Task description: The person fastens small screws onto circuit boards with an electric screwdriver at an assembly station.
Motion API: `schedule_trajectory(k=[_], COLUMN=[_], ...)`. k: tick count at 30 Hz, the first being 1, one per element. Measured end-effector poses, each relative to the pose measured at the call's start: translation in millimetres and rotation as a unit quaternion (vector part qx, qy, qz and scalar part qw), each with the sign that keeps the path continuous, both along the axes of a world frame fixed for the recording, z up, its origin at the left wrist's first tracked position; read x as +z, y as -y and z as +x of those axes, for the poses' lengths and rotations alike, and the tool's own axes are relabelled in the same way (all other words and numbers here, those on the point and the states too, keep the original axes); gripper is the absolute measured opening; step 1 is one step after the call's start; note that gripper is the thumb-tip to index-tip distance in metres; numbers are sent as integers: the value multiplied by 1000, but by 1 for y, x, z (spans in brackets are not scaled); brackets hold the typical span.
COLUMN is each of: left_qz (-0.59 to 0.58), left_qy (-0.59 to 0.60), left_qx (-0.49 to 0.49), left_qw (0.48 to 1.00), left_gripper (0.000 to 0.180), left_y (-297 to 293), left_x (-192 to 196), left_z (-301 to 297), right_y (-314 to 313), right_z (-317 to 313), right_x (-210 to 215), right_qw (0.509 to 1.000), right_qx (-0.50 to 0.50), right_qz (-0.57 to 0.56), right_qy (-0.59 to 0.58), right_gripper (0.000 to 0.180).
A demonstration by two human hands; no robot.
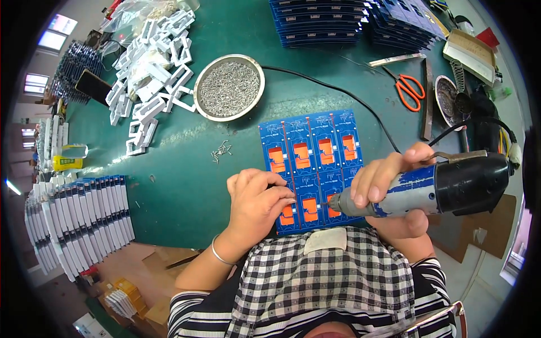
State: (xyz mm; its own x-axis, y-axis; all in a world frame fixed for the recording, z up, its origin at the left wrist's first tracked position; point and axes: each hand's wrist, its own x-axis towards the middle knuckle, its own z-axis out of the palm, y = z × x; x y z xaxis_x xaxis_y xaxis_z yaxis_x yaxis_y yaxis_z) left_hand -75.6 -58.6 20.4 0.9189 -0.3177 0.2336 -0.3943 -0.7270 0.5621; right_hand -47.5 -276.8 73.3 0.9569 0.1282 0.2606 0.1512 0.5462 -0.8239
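Observation:
A blue circuit-board panel (pixel 307 179) with orange pieces showing through its cutouts lies on the bench in front of me. My right hand (pixel 378 179) is wrapped round a corded electric screwdriver (pixel 465 183), grey and blue with a black rear end. The tool lies nearly level over the panel's right part, its tip pointing left toward a lower cutout; contact with a screw cannot be made out. At the panel's left edge is my left hand (pixel 253 198), fingers bent and thumb and fingertips together. Whatever they pinch is hidden or too small to name.
Beyond the panel stands a metal bowl (pixel 209 112) of screws, with several loose screws (pixel 221 150) nearer me. White plastic frames (pixel 151 84) are heaped at far left. Stacked blue panels (pixel 321 25), orange-handled scissors (pixel 410 93) and a black cable (pixel 338 85) lie far right.

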Motion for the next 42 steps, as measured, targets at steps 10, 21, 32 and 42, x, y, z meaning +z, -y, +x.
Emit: schedule_trajectory(k=[10, 21, 32, 42], left_qz=[-23, -49, -55, -53], left_qy=[40, 54, 65, 2], left_qx=[-12, -18, -18, -31], left_qw=[999, 997, 996, 998], left_gripper=[18, 20, 22, 52], left_y=[-4, -5, -4, -12], left_x=[-10, -12, -12, -4], left_z=[3, 6, 7, 4], right_y=[-24, -37, -33, -63], right_z=[10, 16, 14, 20], right_x=[3, 2, 17, -2], right_qw=[992, 980, 971, 970], right_qx=[101, 142, 150, 166], right_qz=[-38, -87, -167, -51], right_qy=[69, 108, 80, 170], right_gripper=[61, 48, 50, 57])
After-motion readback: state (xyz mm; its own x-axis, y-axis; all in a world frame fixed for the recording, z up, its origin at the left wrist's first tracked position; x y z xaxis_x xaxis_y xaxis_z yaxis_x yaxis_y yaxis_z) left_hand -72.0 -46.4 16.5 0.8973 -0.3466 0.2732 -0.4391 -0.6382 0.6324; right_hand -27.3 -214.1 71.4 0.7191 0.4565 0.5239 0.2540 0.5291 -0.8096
